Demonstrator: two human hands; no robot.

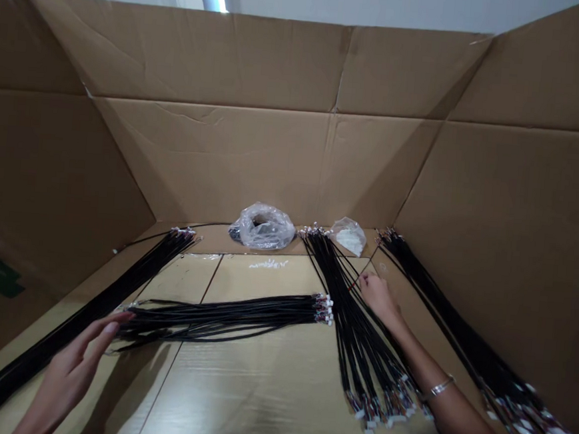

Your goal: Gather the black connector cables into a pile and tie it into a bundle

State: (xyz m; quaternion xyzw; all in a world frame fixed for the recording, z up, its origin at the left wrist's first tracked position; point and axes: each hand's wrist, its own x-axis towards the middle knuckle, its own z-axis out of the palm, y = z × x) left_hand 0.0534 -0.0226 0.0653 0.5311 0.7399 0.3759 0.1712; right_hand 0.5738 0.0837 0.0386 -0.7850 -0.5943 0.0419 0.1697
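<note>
A bundle of black cables with white connectors (256,311) lies crosswise on the work surface. My left hand (75,357) is at its left end, fingers stretched out and fingertips at the cable ends; whether they touch is hard to tell. To the right, a second bundle of black cables (349,315) runs lengthwise, its white connectors fanned out toward me. Beside its upper part is my right hand (378,296), fingers curled together next to a few loose cables. What those fingertips pinch, if anything, is too small to make out.
Tall cardboard walls (208,157) enclose the surface. More black cable bundles lie along the left side (97,302) and the right side (451,323). At the back sit a clear plastic bag with dark contents (268,227) and a smaller bag of white pieces (349,236).
</note>
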